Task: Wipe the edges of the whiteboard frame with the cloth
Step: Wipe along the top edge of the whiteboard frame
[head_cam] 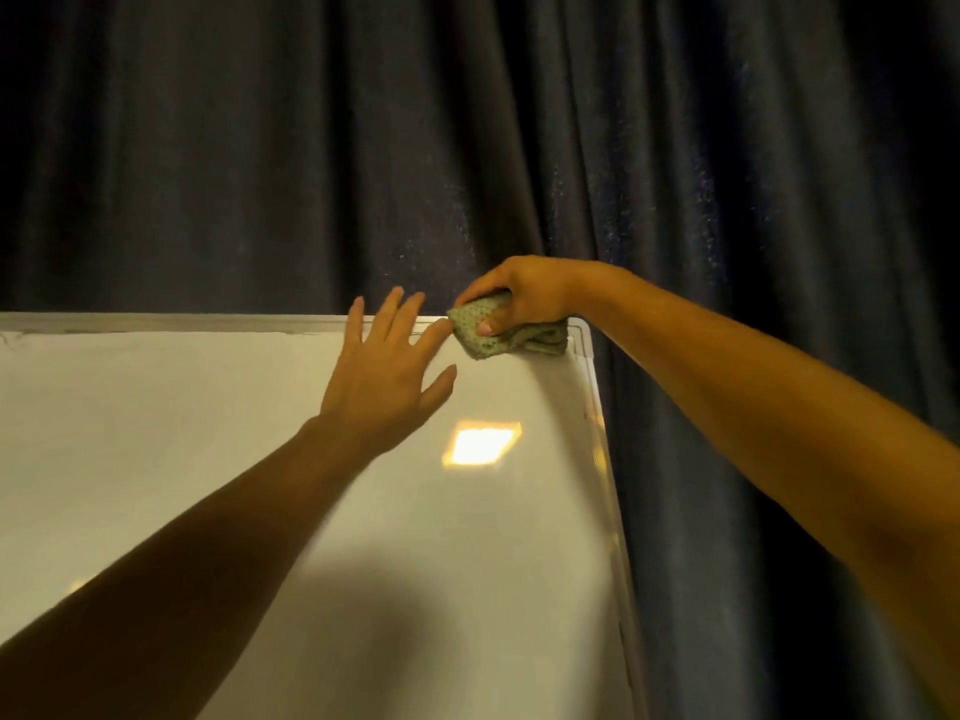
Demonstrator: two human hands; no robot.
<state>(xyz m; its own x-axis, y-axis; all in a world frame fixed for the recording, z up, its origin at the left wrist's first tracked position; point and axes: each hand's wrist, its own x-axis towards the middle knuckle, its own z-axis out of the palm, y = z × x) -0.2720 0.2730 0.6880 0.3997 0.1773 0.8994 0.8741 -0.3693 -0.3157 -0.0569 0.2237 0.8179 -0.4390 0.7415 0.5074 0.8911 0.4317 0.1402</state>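
Gripping a bunched green cloth [501,330], the right hand [524,293] is pressed onto the whiteboard frame [208,322] near its top right corner. The left hand [387,376] is spread flat and empty against the whiteboard [182,433], beside the cloth. A dark curtain [363,148] hangs behind.

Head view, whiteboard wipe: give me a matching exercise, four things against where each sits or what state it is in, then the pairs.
Things:
1. cloth
2. left hand
3. right hand
4. curtain

Places or states:
A. open, fingers spread, against the whiteboard
B. dark, hanging behind the board
C. closed in a grip
D. bunched at the frame's top right corner

Pairs: 1-D, 2-A, 3-C, 4-B
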